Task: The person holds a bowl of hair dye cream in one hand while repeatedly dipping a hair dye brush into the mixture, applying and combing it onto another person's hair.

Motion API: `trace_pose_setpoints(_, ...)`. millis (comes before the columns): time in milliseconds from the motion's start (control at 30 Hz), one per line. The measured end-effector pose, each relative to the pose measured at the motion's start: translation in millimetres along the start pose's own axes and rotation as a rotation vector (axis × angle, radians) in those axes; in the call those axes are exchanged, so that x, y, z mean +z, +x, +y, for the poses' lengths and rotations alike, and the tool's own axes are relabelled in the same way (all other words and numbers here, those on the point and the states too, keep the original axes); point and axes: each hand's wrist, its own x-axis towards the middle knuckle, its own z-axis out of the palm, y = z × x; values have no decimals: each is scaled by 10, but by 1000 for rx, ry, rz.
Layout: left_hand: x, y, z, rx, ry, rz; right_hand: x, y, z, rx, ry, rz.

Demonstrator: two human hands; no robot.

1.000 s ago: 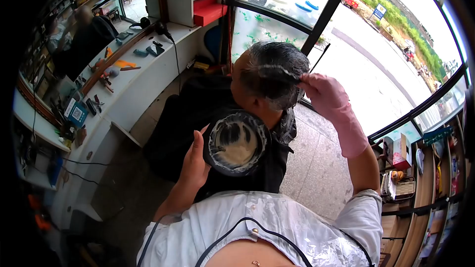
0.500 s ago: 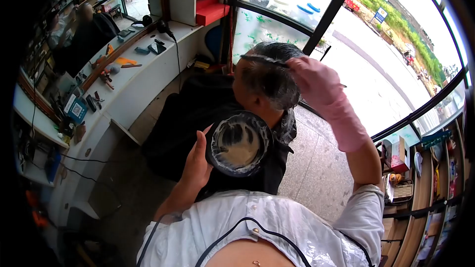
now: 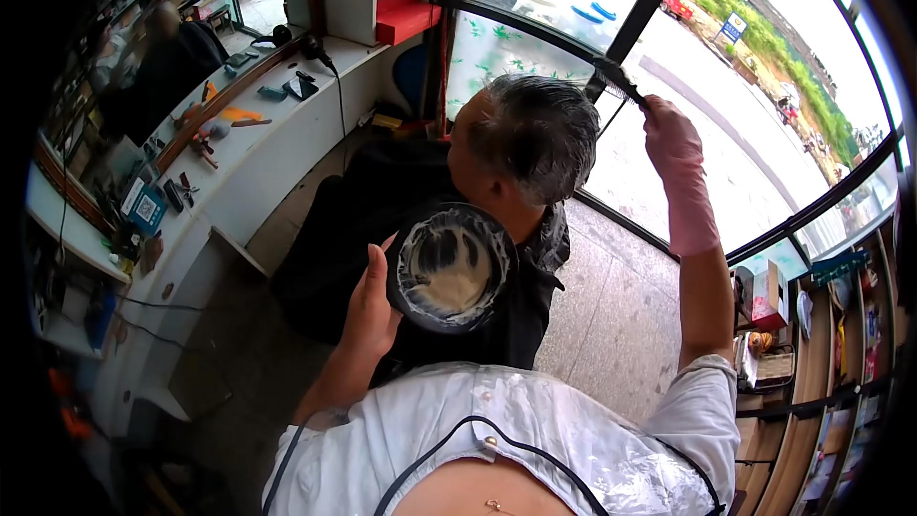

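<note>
A black bowl (image 3: 409, 304) smeared with pale cream (image 3: 458, 282) rests in my bare left hand (image 3: 371, 311); the thumb shows at its rim and the other fingers are hidden beneath. My right hand (image 3: 672, 139), in a pink glove (image 3: 694, 215), is closed round the handle of a dark tint brush (image 3: 623, 84) with comb-like teeth. It is raised to the right of a seated person's head (image 3: 540, 139), apart from the hair. That hair is dark and grey, with whitish streaks of cream. A black cape (image 3: 325, 239) covers the person's body.
Along the left runs a white counter (image 3: 244, 155) with a hair dryer (image 3: 315, 53), a phone (image 3: 301, 87) and small tools under a mirror (image 3: 162, 67). Glass panels (image 3: 535, 48) stand beyond the person. Wooden shelves (image 3: 807, 392) with goods are at the right.
My right hand has lifted the tint brush off the hair and moved it up and to the right. The bowl in my left hand has shifted slightly left and up.
</note>
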Motion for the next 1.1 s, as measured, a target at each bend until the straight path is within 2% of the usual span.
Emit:
trace_pose_setpoints(33,10,11,-1,5,-27,11,-98,-20,-113,120,367,-58)
trace_pose_setpoints(100,12,19,-8,-1,-30,15,-366,-142,-477,193,793,-233)
trace_pose_setpoints(167,10,7,-1,-26,-21,14,-353,-181,-691,108,775,-376)
trace_pose_setpoints(200,24,3,9,-40,-21,35,-419,-187,-855,6,671,-378)
trace_pose_setpoints(233,30,4,22,-55,-23,54,-320,-167,-897,-181,547,-275)
trace_pose_setpoints(400,-32,50,119,-55,-12,-23,-199,-187,-1114,-277,292,-108)
trace_pose_setpoints(600,-29,95,219,-47,-1,-60,-287,-264,-1023,-155,172,-291)
trace_pose_setpoints(667,-42,107,255,-71,3,-60,-386,-405,-960,-123,183,-396)
trace_pose_setpoints(767,-50,174,314,-64,38,-136,-426,-691,-818,-40,208,-431)
trace_pose_setpoints(800,-68,201,322,-80,37,-144,-559,-724,-856,69,225,-551)
trace_pose_setpoints(833,-83,219,334,-95,36,-152,-717,-772,-898,82,223,-548)
trace_pose_setpoints(900,-77,251,359,-117,54,-141,-952,-853,-913,375,543,-737)
trace_pose_setpoints(967,-96,290,381,-138,70,-126,-897,-967,-748,244,677,-514)
trace_pose_setpoints(1000,-109,317,382,-146,68,-144,-922,-934,-741,213,557,-468)
trace_pose_setpoints(1033,-117,339,385,-154,65,-164,-1037,-848,-893,326,556,-447)
trace_pose_setpoints(1100,-78,367,422,-169,69,-176,-976,-730,-1039,395,523,-286)
